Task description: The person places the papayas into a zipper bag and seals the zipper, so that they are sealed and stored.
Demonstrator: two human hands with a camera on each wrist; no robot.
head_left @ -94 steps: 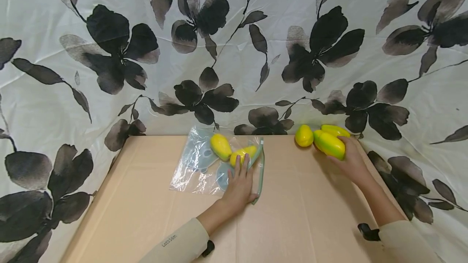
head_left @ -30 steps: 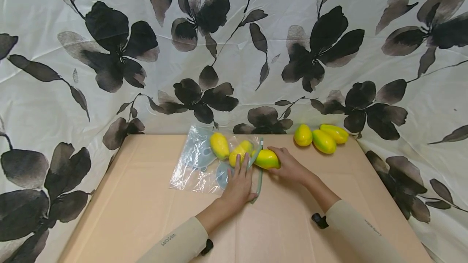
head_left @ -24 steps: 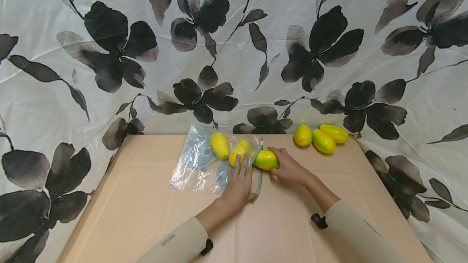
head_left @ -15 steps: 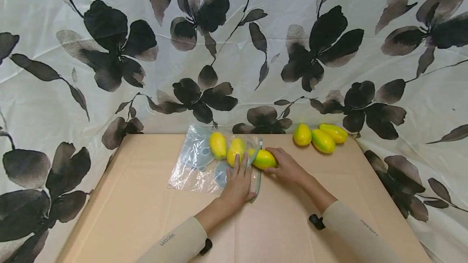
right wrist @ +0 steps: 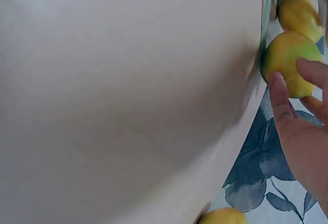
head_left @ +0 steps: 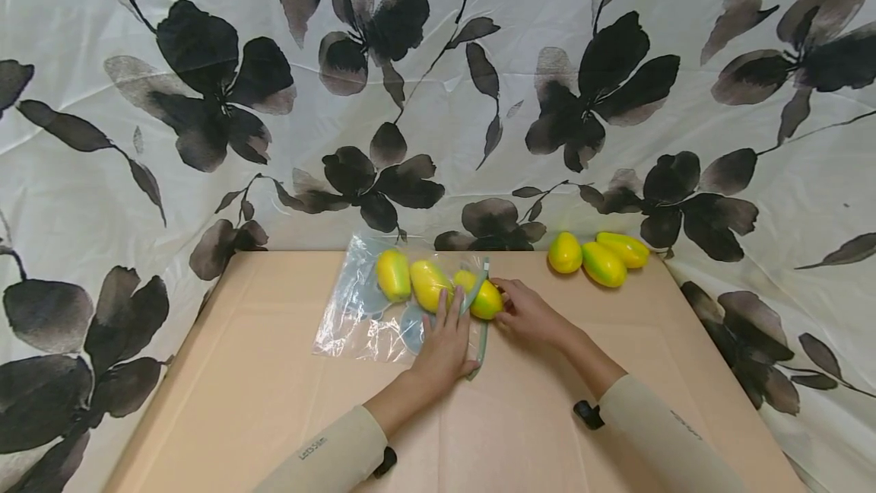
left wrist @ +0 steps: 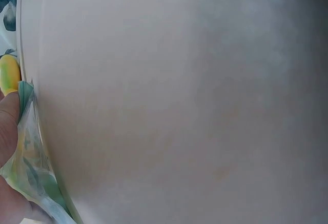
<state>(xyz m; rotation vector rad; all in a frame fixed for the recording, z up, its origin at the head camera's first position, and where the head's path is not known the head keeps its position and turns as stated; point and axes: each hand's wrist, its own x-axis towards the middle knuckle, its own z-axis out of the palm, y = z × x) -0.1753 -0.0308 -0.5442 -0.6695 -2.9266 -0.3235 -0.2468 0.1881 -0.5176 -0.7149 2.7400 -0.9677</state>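
A clear zip bag [head_left: 356, 333] with pale blue print lies flat, its mouth facing right. My left hand [head_left: 445, 348] rests on the bag near the mouth, fingers straight and spread, thumb by the lower lip. In the left wrist view the green zip edge [left wrist: 24, 98] runs past a fingertip. Two yellow-green mangoes, a left one [head_left: 393, 276] and a middle one [head_left: 428, 285], sit inside. My right hand [head_left: 530, 314] holds a third mango [head_left: 487, 301] by its outer end with the fingertips, partly inside the mouth. In the right wrist view this mango [right wrist: 289, 55] touches another.
Three more mangoes [head_left: 604, 265] lie together at the table's back right corner. The table [head_left: 547, 432] is covered with tan board. Behind its back edge hangs a white cloth [head_left: 479, 97] with black flowers.
My right hand took a mango from the right-hand group, brought it to the bag's mouth and pushed it leftward in. The two mangoes inside have shifted left. The left hand has stayed put.
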